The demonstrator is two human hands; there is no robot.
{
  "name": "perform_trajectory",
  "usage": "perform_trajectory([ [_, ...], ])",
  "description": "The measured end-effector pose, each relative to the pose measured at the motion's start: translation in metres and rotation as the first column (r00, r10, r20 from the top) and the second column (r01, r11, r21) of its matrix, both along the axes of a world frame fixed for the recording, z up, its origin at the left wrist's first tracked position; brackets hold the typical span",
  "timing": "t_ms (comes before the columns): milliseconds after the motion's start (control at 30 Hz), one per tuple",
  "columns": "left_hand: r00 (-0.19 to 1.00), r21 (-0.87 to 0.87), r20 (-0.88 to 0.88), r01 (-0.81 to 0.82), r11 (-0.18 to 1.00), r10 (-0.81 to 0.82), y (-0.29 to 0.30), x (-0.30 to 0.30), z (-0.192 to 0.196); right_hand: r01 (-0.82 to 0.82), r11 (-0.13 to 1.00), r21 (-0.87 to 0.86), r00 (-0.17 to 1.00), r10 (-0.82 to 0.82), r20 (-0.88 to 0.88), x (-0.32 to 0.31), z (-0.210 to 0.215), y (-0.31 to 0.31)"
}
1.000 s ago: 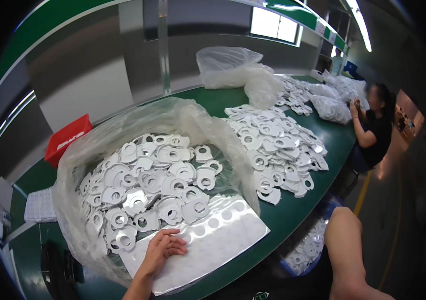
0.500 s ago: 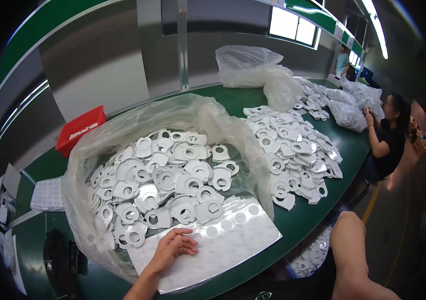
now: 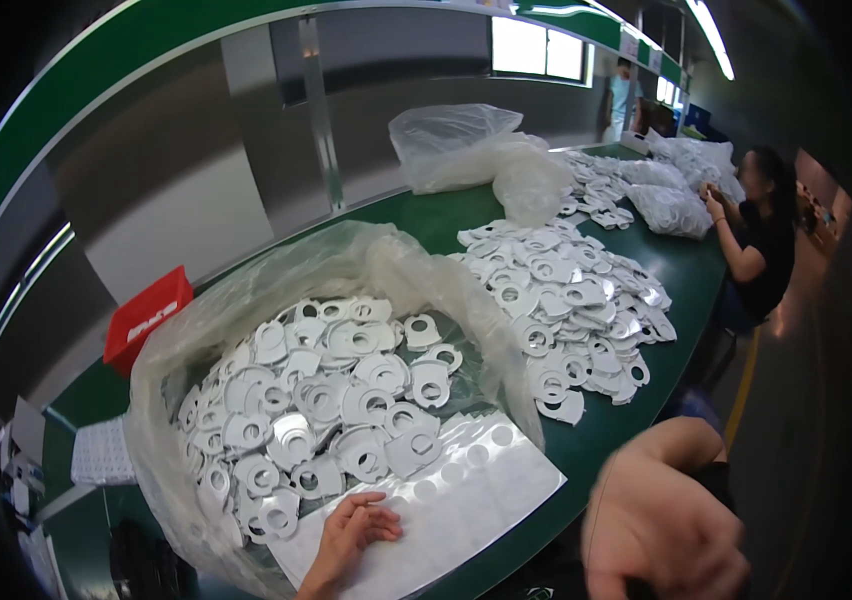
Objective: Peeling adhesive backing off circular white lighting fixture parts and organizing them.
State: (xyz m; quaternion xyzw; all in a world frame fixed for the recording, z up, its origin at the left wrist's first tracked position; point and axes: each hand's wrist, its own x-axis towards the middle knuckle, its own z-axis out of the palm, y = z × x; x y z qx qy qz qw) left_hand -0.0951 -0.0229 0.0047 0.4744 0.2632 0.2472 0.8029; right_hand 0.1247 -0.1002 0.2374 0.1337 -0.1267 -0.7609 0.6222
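My left hand [image 3: 358,530] rests on a stack of white sheets [image 3: 466,515] with a row of round grey discs along the upper edge. Its fingers are loosely bent and slightly apart, with nothing in them. Large and close at the lower right, my right hand [image 3: 664,515] is raised over the table's edge; its fingers are blurred and partly hidden, so their grip does not show. Beyond the sheets, a heap of flat white plastic parts with round holes [image 3: 336,390] fills an open clear plastic bag [image 3: 161,450].
Right of the bag lies a second pile of white parts [image 3: 586,310]. A red bin [image 3: 146,318] stands at the left near a white sheet [image 3: 101,452]. Clear bags [image 3: 531,185] lie at the back. A co-worker [image 3: 766,240] sits at the right side of the green table [image 3: 636,405].
My right hand has come up into view at the lower right, where only the bent arm showed. My left hand stays on the sheets. The whole view has shifted slightly.
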Motion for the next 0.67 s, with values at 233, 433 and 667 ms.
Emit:
perform_trajectory([
  [233, 0.999, 0.017, -0.020, -0.030, 0.999, 0.031, -0.003, 0.004, 0.002, 0.729, -0.248, -0.638, 0.664, 0.027, 0.748, 0.139, -0.098, 0.086],
  [433, 0.995, -0.017, -0.093, 0.025, 1.000, -0.026, 0.005, -0.001, -0.004, -0.141, -0.812, -0.566, 0.741, -0.466, 0.484, 0.272, -0.117, 0.196],
  [667, 1.000, -0.042, -0.007, -0.003, 0.999, 0.002, 0.007, -0.009, -0.014, -0.743, -0.591, -0.315, 0.571, -0.804, 0.164, 0.399, -0.159, 0.265],
])
